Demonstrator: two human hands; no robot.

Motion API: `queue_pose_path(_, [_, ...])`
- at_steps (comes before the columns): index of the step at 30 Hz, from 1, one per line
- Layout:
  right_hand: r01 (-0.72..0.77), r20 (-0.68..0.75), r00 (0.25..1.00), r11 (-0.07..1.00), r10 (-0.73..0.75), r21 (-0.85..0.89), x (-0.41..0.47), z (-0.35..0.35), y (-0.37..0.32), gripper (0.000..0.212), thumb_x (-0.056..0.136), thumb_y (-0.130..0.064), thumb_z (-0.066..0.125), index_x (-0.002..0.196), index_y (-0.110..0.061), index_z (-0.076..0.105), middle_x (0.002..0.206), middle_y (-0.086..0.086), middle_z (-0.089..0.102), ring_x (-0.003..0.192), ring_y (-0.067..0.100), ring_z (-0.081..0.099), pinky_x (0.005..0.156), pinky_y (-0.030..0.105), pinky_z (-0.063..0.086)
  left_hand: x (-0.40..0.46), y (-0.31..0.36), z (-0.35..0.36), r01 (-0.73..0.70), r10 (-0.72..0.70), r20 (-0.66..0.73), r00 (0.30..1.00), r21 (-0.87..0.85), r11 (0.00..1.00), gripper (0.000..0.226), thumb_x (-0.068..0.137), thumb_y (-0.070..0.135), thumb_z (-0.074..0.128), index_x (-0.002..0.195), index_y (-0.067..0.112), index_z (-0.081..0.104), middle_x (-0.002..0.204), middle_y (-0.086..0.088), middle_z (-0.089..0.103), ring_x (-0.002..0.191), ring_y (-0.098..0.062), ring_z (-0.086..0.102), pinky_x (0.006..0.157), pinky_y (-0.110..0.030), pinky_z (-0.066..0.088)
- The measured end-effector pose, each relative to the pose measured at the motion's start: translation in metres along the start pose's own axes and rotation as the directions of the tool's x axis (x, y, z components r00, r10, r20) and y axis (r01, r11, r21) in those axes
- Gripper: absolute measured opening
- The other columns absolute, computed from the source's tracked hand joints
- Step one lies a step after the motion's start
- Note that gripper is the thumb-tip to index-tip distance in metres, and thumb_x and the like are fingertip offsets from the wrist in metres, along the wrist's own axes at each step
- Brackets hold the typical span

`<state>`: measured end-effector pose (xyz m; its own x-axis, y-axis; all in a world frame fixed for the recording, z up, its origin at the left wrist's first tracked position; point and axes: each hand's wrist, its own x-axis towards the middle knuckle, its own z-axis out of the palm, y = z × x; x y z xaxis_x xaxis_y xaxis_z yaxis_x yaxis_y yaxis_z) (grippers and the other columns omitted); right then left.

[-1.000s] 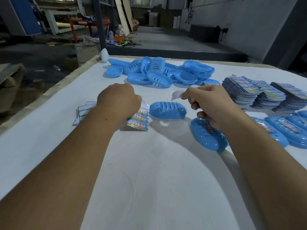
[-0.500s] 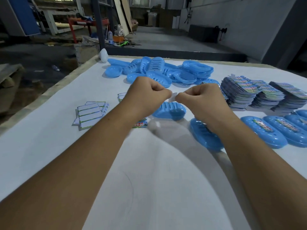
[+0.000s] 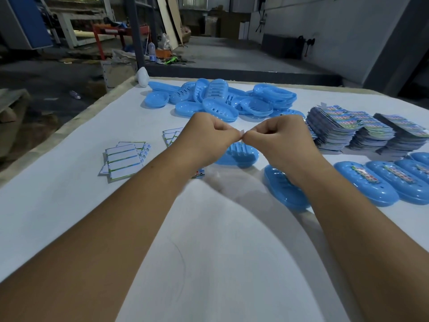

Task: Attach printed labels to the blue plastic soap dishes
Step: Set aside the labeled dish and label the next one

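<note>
My left hand (image 3: 206, 135) and my right hand (image 3: 281, 138) meet fingertip to fingertip above the table's middle, both pinching a small pale label (image 3: 242, 132) between them. Just below them lies a blue slotted soap dish (image 3: 241, 155), partly hidden by my hands. Another blue dish (image 3: 284, 190) lies under my right wrist. A pile of unlabelled blue dishes (image 3: 220, 101) sits at the back. Dishes with colourful labels (image 3: 365, 182) line the right edge. Loose printed labels (image 3: 198, 174) peek out below my left wrist.
Tall stacks of printed label sheets (image 3: 352, 131) stand at the right. White backing slips (image 3: 124, 160) lie spread at the left, with a few more (image 3: 171, 135) behind my left hand. The white table (image 3: 220, 240) ends at a wooden edge on the left. A white bottle (image 3: 142, 76) stands at the far corner.
My left hand left the label pile at the left and came up to my right hand. Both hands now pinch the small label together over the slotted dish.
</note>
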<state>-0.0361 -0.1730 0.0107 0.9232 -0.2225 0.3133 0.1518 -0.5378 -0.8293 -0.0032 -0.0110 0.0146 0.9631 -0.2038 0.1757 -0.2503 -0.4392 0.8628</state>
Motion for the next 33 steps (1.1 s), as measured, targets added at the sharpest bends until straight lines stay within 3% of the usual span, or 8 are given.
queue_pose_path(3, [0.030, 0.043, 0.999, 0.999, -0.032, 0.028, -0.001, -0.001, -0.001, 0.020, 0.080, -0.028, 0.080, 0.065, -0.015, 0.074, 0.052, -0.004, 0.052, 0.041, 0.007, 0.035, 0.039, 0.017, 0.032, 0.000, 0.001, 0.000, 0.023, -0.023, -0.005, 1.000, -0.018, 1.000, 0.028, 0.084, 0.037, 0.072, 0.090, 0.011, 0.079, 0.083, -0.019, 0.068, 0.068, -0.012, 0.051, 0.065, -0.028, 0.044])
queue_pose_path(5, [0.071, 0.077, 0.994, 0.996, -0.075, 0.053, -0.002, -0.002, -0.001, 0.019, 0.084, -0.030, 0.082, 0.071, -0.017, 0.078, 0.050, -0.008, 0.051, 0.040, 0.005, 0.034, 0.039, 0.015, 0.029, 0.001, 0.001, -0.002, 0.053, -0.054, -0.030, 0.998, -0.031, 0.998, 0.034, 0.084, 0.040, 0.072, 0.091, 0.007, 0.077, 0.070, -0.005, 0.058, 0.060, -0.011, 0.048, 0.061, -0.026, 0.042])
queue_pose_path(11, [0.119, 0.081, 0.989, 0.993, -0.120, 0.025, -0.003, -0.002, 0.000, 0.018, 0.090, -0.032, 0.077, 0.083, -0.017, 0.081, 0.049, -0.014, 0.052, 0.040, 0.003, 0.039, 0.042, 0.011, 0.030, 0.005, -0.001, -0.004, 0.105, -0.112, -0.090, 0.990, -0.079, 0.991, 0.019, 0.081, 0.047, 0.078, 0.078, 0.028, 0.075, 0.084, 0.017, 0.065, 0.080, 0.002, 0.057, 0.063, -0.023, 0.040])
queue_pose_path(17, [-0.037, -0.030, 0.999, 0.999, 0.036, -0.036, 0.003, -0.005, 0.009, 0.044, 0.085, -0.043, 0.077, 0.081, 0.001, 0.073, 0.060, 0.008, 0.035, 0.056, 0.018, 0.027, 0.056, 0.032, 0.030, 0.007, -0.001, -0.004, 0.129, -0.141, -0.135, 0.981, -0.097, 0.987, 0.029, 0.078, 0.043, 0.077, 0.053, 0.030, 0.071, 0.045, 0.017, 0.051, 0.050, -0.001, 0.049, 0.057, -0.027, 0.038])
queue_pose_path(20, [-0.085, -0.028, 0.996, 0.996, 0.085, 0.012, 0.003, -0.005, 0.008, 0.036, 0.083, -0.044, 0.078, 0.078, -0.009, 0.077, 0.062, 0.008, 0.039, 0.058, 0.020, 0.031, 0.056, 0.035, 0.031, 0.006, 0.000, -0.004, 0.129, -0.137, -0.096, 0.986, -0.084, 0.988, 0.029, 0.079, 0.043, 0.075, 0.050, 0.045, 0.069, 0.041, 0.018, 0.048, 0.038, 0.002, 0.045, 0.056, -0.027, 0.038])
queue_pose_path(23, [-0.106, -0.022, 0.994, 0.993, 0.107, 0.045, 0.005, -0.006, 0.007, 0.026, 0.081, -0.044, 0.080, 0.073, -0.020, 0.078, 0.062, 0.006, 0.044, 0.056, 0.018, 0.035, 0.056, 0.034, 0.034, 0.008, -0.003, -0.004, 0.131, -0.141, -0.120, 0.983, -0.088, 0.988, 0.026, 0.078, 0.043, 0.075, 0.056, 0.031, 0.073, 0.047, 0.017, 0.055, 0.052, -0.001, 0.051, 0.056, -0.027, 0.038])
queue_pose_path(27, [-0.103, -0.032, 0.994, 0.995, 0.104, 0.016, 0.007, -0.005, 0.008, 0.032, 0.077, -0.051, 0.081, 0.074, -0.019, 0.078, 0.065, 0.006, 0.049, 0.057, 0.016, 0.039, 0.056, 0.033, 0.038, 0.011, -0.008, -0.004, 0.121, -0.132, -0.160, 0.978, -0.075, 0.990, 0.029, 0.080, 0.041, 0.074, 0.077, 0.011, 0.074, 0.069, 0.007, 0.062, 0.063, -0.009, 0.053, 0.056, -0.024, 0.040])
queue_pose_path(33, [-0.114, -0.015, 0.993, 0.979, 0.113, -0.169, 0.017, -0.001, 0.009, 0.039, 0.077, -0.054, 0.079, 0.068, -0.016, 0.077, 0.036, -0.009, 0.037, 0.035, 0.009, 0.033, 0.045, 0.023, 0.029, 0.017, -0.021, 0.002, 0.095, -0.088, -0.170, 0.982, 0.032, 0.995, 0.035, 0.078, 0.044, 0.076, 0.078, 0.010, 0.077, 0.059, 0.002, 0.066, 0.057, -0.011, 0.056, 0.058, -0.026, 0.047])
